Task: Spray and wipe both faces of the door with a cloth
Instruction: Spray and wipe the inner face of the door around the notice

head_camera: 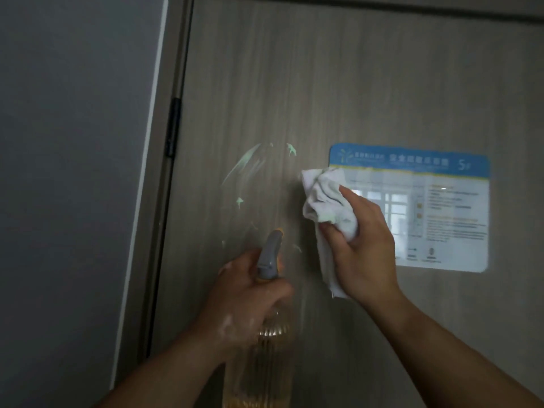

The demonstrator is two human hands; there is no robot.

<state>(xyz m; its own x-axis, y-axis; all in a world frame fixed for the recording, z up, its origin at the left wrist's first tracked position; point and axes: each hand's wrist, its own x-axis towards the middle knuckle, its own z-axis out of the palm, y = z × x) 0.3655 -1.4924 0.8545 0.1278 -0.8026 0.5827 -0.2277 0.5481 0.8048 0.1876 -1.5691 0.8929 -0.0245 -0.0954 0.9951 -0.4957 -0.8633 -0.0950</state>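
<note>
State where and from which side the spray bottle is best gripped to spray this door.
Grip the spray bottle at the neck under its grey trigger head, from the side away from the door. The nozzle faces the door and the body below is wider; the left hand holds it there.

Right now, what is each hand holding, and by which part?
The left hand grips the spray bottle at its neck, under the grey trigger head. The right hand clutches the white cloth around its middle, against the door.
</note>
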